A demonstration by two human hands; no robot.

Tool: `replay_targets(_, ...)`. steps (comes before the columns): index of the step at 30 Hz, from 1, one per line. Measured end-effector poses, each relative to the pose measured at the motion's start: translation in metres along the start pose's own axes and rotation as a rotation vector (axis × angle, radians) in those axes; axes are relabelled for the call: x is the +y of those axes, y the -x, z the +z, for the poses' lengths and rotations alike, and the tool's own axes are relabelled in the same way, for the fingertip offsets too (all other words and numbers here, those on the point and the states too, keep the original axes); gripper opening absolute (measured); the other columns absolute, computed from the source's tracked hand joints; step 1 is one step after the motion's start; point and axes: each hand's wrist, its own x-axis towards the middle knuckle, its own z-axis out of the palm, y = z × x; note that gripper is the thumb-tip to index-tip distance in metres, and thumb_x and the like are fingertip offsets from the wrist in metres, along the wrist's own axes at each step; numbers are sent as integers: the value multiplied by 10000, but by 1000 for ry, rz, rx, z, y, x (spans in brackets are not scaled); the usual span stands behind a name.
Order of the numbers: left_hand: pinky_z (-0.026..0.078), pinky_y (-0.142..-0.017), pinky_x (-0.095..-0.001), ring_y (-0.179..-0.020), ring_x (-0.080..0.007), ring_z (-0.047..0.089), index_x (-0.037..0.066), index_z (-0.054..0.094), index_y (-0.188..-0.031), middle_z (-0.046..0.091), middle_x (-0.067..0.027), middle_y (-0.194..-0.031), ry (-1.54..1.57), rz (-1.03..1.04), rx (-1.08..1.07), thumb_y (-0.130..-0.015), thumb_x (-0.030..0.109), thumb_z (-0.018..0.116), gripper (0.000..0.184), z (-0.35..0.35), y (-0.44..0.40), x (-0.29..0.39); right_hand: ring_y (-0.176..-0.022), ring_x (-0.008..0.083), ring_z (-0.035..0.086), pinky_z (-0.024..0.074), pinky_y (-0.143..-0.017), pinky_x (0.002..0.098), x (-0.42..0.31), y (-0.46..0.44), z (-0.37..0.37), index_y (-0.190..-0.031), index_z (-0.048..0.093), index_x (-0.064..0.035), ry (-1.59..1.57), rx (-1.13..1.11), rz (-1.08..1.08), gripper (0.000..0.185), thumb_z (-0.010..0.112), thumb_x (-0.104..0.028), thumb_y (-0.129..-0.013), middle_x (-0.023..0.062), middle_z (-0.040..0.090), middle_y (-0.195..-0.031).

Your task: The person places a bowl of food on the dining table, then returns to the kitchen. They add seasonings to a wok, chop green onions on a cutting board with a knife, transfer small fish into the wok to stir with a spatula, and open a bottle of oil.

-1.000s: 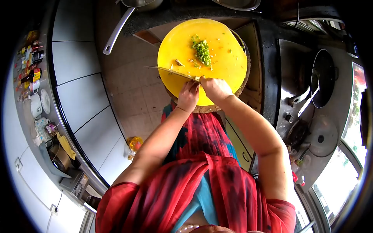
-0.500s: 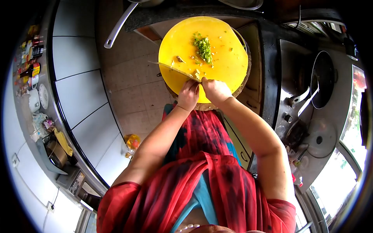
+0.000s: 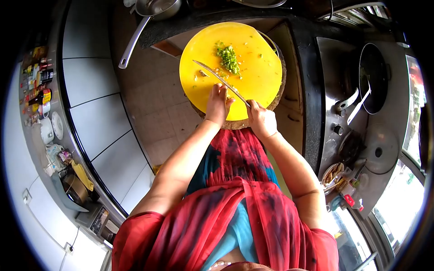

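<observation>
My right hand (image 3: 263, 121) is closed around the handle end of a kitchen knife (image 3: 209, 68), near the front right of a round yellow chopping board (image 3: 260, 79). The blade slants up and left across the board. My left hand (image 3: 217, 107) is at the near side of the blade, its fingertips against it and the thumb apart from them. Small pale bits lie by the blade between my hands, partly hidden. Beyond the knife sits a heap of finely chopped greens (image 3: 229, 59). A small brownish scrap (image 3: 203, 73) lies left of it.
Under the board is a thick wooden block (image 3: 239, 124). A saucepan handle (image 3: 135, 43) juts over the counter edge at upper left. On the right stand a dark wok (image 3: 374, 86) and a glass lid (image 3: 379, 149). Bottles (image 3: 40, 97) line the left counter.
The knife has turned so its blade shows more steeply slanted. My right hand has moved right and down, away from my left hand, whose thumb and fingers have spread. The view has shifted slightly.
</observation>
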Motion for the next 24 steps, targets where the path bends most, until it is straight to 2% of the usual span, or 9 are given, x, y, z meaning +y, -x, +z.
replay_targets(5,466,-770,-427,-879,-356,553,24,592,-1039,518,-158,-992,61,-89,-55,-761,54,676,293,5,-4,1,-639,315,637,511,-550,387,1,9,2,-985,599,-60,-22,126,114,156,561,-181,-893,132,642,-802)
replay_targets(10,489,-753,-407,-879,-329,567,27,623,-974,544,-142,-963,-83,19,-119,-768,47,650,209,15,-10,1,-680,306,644,516,-577,373,-4,9,0,-1022,603,-64,-29,142,145,172,562,-164,-887,136,648,-843)
replay_targets(14,514,-722,-378,-852,-313,596,20,640,-914,573,-130,-916,-180,171,-127,-759,22,637,155,16,-16,-3,-621,317,630,496,-521,390,-3,5,-3,-951,610,-62,-126,226,138,153,575,-198,-889,134,633,-758)
replay_targets(17,527,-705,-350,-780,-271,631,16,649,-891,617,-129,-868,47,-188,-254,-745,9,633,146,5,-28,4,-518,253,608,456,-469,363,11,4,5,-870,603,-43,-212,292,163,200,622,-241,-888,113,586,-617)
replay_targets(18,535,-691,-303,-730,-211,644,12,662,-881,661,-92,-829,177,-329,-346,-760,12,643,123,2,-34,-4,-490,218,583,437,-453,349,9,2,-1,-841,587,-37,-395,215,274,228,633,-256,-888,93,563,-587)
replay_targets(20,536,-701,-258,-734,-146,633,19,670,-912,675,-43,-836,954,-763,-333,-798,45,666,116,-2,-40,-19,-434,148,534,400,-423,321,1,-1,-18,-782,554,-26,-762,53,491,296,655,-284,-887,52,516,-528)
replay_targets(21,538,-717,-239,-736,-108,624,9,664,-934,667,-24,-857,1264,-899,-347,-845,78,654,113,-12,-43,-18,-417,78,457,361,-397,273,3,-2,-20,-739,511,-37,-948,-32,566,359,641,-327,-905,-3,469,-515)
replay_targets(24,531,-737,-218,-745,-109,610,-19,623,-1011,649,-41,-863,1750,-964,-412,-872,81,622,172,-27,-51,-11,-416,81,445,358,-397,254,3,-5,-18,-716,491,-61,-1264,-144,599,355,623,-321,-919,-15,473,-527)
